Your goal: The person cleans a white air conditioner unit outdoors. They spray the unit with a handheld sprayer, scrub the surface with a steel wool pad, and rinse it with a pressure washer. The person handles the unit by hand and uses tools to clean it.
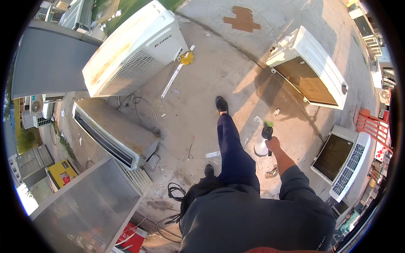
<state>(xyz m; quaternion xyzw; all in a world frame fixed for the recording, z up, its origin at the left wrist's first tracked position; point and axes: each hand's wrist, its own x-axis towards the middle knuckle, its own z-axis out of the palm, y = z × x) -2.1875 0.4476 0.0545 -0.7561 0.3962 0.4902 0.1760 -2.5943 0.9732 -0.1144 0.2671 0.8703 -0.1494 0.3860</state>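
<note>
Gripping white bottle with black top, green tip [261,147]: right hand [274,144], fingers curled round. Bottle just left of it, over grey concrete floor [192,116], long axis pointing forward; left hand unseen, state untellable.

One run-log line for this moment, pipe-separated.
right hand: holds spray bottle | left hand: not visible | around: AC units, cardboard, cable

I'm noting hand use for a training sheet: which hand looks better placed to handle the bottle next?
Probably the right hand: it grips the bottle and is stretched out ahead. The left hand is out of sight, so its readiness cannot be judged.
</note>
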